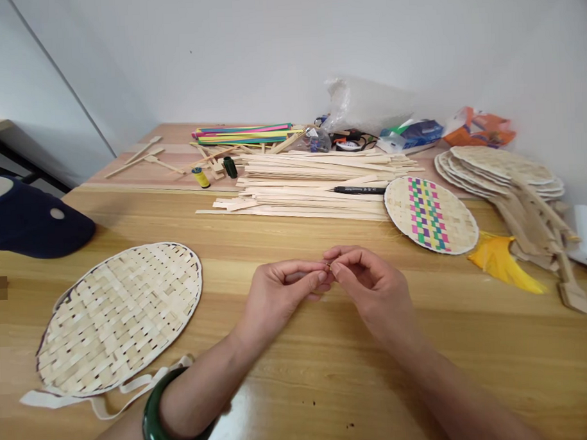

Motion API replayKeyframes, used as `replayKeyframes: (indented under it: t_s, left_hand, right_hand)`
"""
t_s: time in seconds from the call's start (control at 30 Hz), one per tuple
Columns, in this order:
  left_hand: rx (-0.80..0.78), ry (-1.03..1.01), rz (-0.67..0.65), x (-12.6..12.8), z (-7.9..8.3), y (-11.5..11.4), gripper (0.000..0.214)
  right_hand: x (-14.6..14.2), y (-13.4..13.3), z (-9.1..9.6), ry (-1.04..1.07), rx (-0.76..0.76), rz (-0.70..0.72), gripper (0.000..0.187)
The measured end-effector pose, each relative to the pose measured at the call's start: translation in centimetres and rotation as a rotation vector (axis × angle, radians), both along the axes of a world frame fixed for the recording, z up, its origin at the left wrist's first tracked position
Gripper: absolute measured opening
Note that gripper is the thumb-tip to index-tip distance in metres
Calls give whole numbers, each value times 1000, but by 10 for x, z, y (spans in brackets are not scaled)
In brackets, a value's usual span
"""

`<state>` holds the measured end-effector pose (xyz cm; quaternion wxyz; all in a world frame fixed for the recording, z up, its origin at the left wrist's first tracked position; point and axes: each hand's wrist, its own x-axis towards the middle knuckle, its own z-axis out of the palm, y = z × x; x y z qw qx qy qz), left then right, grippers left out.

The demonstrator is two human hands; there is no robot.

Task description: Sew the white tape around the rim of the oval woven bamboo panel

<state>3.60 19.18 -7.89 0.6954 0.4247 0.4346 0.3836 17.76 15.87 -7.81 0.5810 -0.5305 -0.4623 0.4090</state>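
Observation:
Over the middle of the table, my left hand [281, 291] and my right hand [373, 288] meet at the fingertips. Both are closed in a pinch around something tiny, too small to name. A round woven bamboo fan panel [123, 316] lies to the left of my left hand, its edge partly bound with white tape. The loose end of the tape [135, 384] trails beside my left forearm. Right of my hands lies a smaller woven fan [431, 215] with a coloured checkered band and a yellow tassel [507, 260].
Bamboo strips [311, 174] lie behind my hands with a black marker [360, 190] on them. Yellow thread [201, 177] and dark thread [230, 167] spools stand at their left. Stacked fans [503, 164] are at the right, coloured strips [245, 134] at the back, a dark blue cap [43, 219] at the left.

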Motion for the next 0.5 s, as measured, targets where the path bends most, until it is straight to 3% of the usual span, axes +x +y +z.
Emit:
replayKeyframes:
  t_s: [0.5]
  left_hand:
    - [24,13,-2,0,0,0,18]
  right_hand:
    - [0,-1,2,-34,-2,-16,14]
